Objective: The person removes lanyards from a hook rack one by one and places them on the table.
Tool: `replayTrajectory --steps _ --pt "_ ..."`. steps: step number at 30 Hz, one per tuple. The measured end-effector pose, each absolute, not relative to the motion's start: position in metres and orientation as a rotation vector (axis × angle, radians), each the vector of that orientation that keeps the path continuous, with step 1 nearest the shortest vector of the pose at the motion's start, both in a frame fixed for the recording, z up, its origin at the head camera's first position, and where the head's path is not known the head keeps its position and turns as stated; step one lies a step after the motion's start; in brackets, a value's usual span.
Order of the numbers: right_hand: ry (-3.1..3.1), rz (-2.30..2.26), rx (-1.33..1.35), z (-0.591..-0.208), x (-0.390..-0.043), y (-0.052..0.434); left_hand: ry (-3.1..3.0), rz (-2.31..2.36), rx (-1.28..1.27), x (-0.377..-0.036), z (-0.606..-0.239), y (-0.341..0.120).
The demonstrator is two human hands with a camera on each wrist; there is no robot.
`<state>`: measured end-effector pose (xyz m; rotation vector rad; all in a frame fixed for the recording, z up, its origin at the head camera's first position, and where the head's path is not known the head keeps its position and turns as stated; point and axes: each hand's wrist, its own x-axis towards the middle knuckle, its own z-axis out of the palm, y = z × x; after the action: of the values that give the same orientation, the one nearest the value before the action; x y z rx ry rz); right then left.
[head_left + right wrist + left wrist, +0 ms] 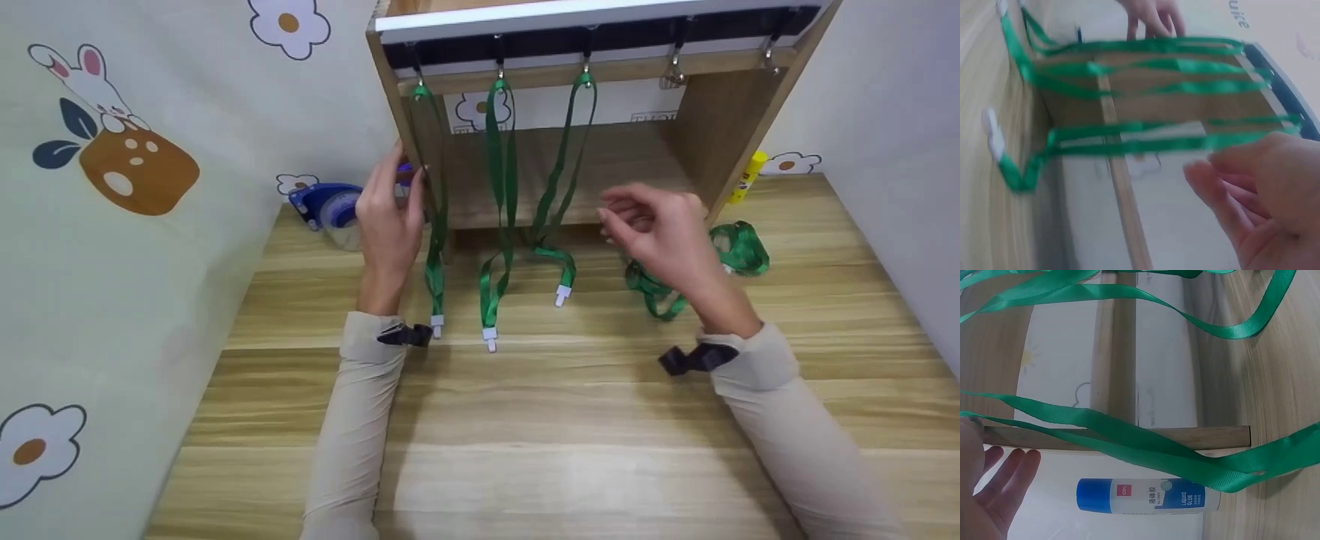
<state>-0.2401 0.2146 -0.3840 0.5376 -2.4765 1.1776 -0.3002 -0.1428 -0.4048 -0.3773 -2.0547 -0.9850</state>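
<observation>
A wooden shelf (731,127) carries metal hooks along a black strip at its top front. Three green lanyards hang from the left, second and middle hooks: one (435,277), another (511,172) and a third (564,266), each ending in a white clip. My left hand (388,225) grips the shelf's left side panel (1230,436), fingertips at its outer face and thumb near the front edge, close beside the leftmost lanyard. My right hand (667,232) hovers before the shelf's right half, fingers loosely curled and holding nothing, to the right of the third lanyard.
More green lanyards (742,247) lie bundled on the table, partly behind my right hand. A yellow glue stick (748,178) stands right of the shelf. To its left are a blue tape dispenser (311,206) and a liquid glue bottle (1140,496). Patterned walls enclose the table.
</observation>
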Motion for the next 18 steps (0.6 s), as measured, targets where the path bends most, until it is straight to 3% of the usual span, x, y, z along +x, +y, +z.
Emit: replayTrajectory --steps 9,18 --pt "-2.270 1.379 0.298 -0.389 -0.255 0.162 -2.061 -0.996 -0.372 -0.300 -0.404 -0.143" --pt "-2.224 1.362 0.253 -0.387 -0.263 0.142 -2.072 -0.990 -0.358 -0.299 -0.405 -0.143"
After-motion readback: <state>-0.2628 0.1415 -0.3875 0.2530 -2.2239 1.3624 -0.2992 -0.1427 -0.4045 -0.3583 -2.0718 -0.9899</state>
